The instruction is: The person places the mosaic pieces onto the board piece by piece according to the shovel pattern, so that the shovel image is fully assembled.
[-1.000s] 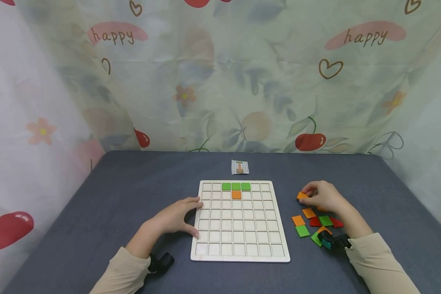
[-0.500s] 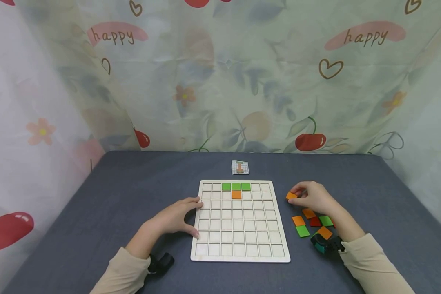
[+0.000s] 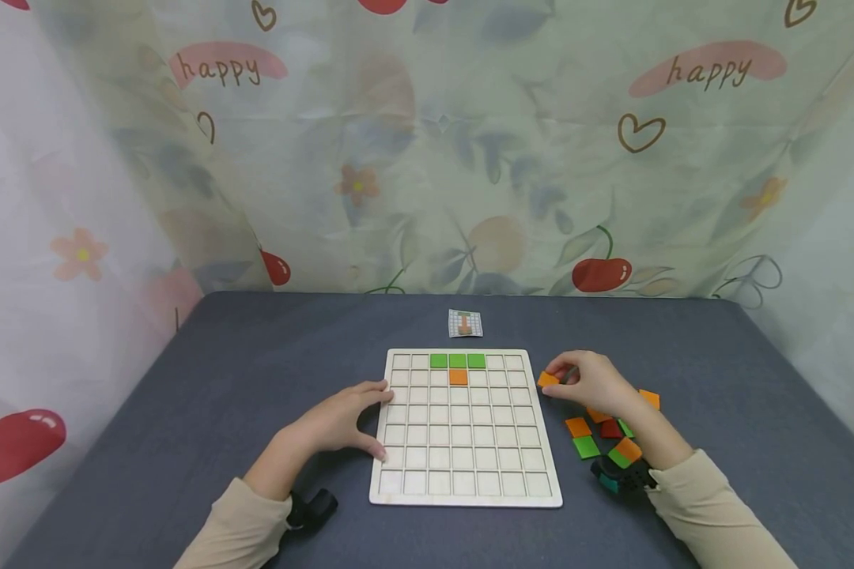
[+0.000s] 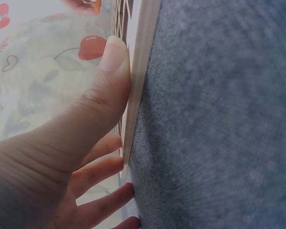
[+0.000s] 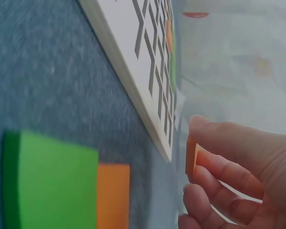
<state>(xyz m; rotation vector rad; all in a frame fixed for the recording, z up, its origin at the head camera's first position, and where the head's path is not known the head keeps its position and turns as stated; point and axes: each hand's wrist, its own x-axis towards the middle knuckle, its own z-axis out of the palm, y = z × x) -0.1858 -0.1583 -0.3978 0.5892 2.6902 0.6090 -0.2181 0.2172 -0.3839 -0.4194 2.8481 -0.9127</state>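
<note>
A white grid board lies flat on the table, with three green tiles side by side in its far row and one orange tile below the middle one. My left hand rests along the board's left edge, thumb and fingers spread and touching its rim. Just off the board's right edge, my right hand pinches an orange tile between thumb and fingers. In the right wrist view that tile stands on edge, apart from the board.
Loose orange, green and red tiles lie under and beside the right forearm, some overlapping. Behind the board lies a small printed card with a coloured grid pattern. A patterned curtain hangs behind the dark table.
My right hand has moved left from the loose tiles towards the board, carrying the orange tile. The left hand and the board have stayed where they were.
</note>
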